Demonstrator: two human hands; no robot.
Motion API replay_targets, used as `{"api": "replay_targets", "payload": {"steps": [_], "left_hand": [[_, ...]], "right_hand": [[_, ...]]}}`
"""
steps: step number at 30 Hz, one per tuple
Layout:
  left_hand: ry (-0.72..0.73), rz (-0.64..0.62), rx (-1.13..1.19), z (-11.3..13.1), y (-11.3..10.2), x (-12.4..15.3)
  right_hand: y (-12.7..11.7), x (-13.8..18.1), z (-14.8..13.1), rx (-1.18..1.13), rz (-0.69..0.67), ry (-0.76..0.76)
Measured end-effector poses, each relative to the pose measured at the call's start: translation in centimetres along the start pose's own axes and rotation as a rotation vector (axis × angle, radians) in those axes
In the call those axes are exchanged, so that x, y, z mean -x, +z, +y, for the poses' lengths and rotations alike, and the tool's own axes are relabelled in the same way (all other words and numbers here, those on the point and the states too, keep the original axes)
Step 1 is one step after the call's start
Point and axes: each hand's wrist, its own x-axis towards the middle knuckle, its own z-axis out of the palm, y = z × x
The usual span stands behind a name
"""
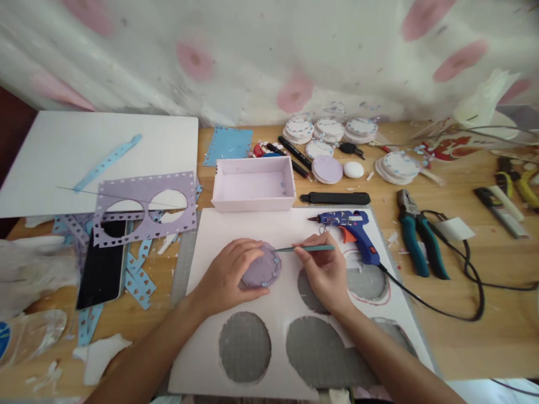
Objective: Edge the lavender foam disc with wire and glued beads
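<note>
My left hand [233,272] is closed around the edge of a round purple disc [261,268], fingers on top and thumb at the near side. Small pale-blue bits dot the disc's rim. In a pinch grip, my right hand [322,269] holds slim teal tweezers [314,248], their pointed tip touching or just over the disc's right edge. Both hands are above a white board [206,342] with several round holes cut in it. A blue glue gun [353,230] lies just beyond my right hand, its nozzle pointing left.
Behind the board stands a pale pink open box [252,203]. Stacked white discs [329,130] and a purple disc [327,169] sit further back. Pliers [416,235] and the gun's cable [425,307] are on the right; a phone [102,269] and punched purple sheet [145,189] are left.
</note>
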Motion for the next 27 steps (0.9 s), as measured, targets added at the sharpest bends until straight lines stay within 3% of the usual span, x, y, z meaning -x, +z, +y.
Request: {"api": "replay_targets", "payload": {"steps": [27], "left_hand": [[-0.002,-0.014,-0.014,-0.12,0.02,0.08]], "right_hand": [[0.00,0.00,-0.09,-0.006,0.031,0.016]]}}
